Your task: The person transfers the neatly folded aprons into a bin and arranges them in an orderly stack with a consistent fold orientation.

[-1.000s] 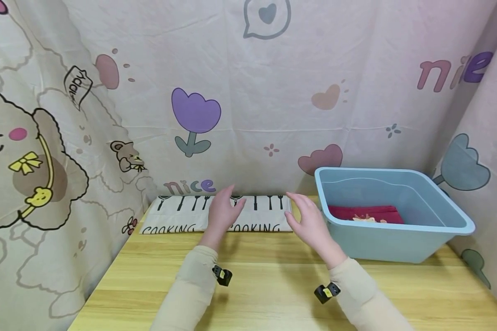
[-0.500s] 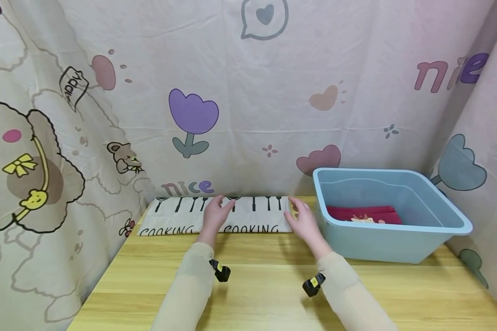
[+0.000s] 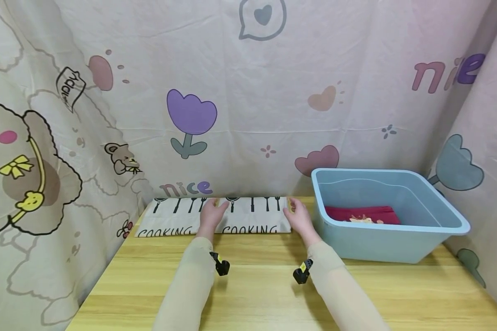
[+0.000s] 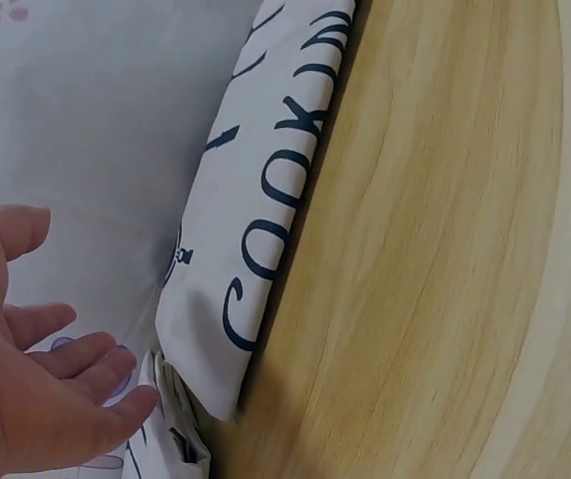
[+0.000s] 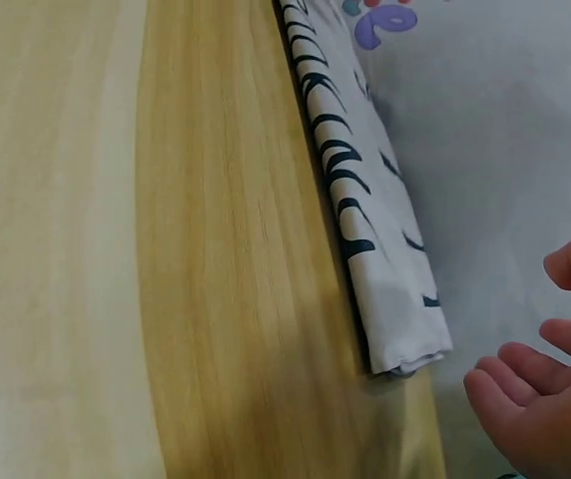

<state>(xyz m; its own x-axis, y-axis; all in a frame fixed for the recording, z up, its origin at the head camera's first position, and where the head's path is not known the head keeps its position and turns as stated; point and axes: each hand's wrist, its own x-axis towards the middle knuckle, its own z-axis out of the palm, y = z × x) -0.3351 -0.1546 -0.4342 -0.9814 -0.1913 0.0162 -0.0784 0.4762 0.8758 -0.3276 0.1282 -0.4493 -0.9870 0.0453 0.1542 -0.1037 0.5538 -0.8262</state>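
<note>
Fingers relaxed, both my grips hold nothing: my left hand (image 3: pixel 212 214) rests over the folded white cotton cloth printed with black "COOKING" lettering (image 3: pixel 248 216), my right hand (image 3: pixel 300 217) at its right end. That soft, flat cloth lies on the pale wood-grain tabletop (image 3: pixel 265 294), left of the smooth light-blue plastic tub (image 3: pixel 397 248).

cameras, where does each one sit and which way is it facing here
Head: worn on the head, looking forward and down at the wooden table, folded cloth, blue tub; both sleeved forearms, left hand and right hand show.
Left wrist: on the left wrist, looking past open fingers at the cloth's end.
Right wrist: on the right wrist, looking along the cloth's other end; fingertips show.
Shared: all three see the cloth and the table.
</note>
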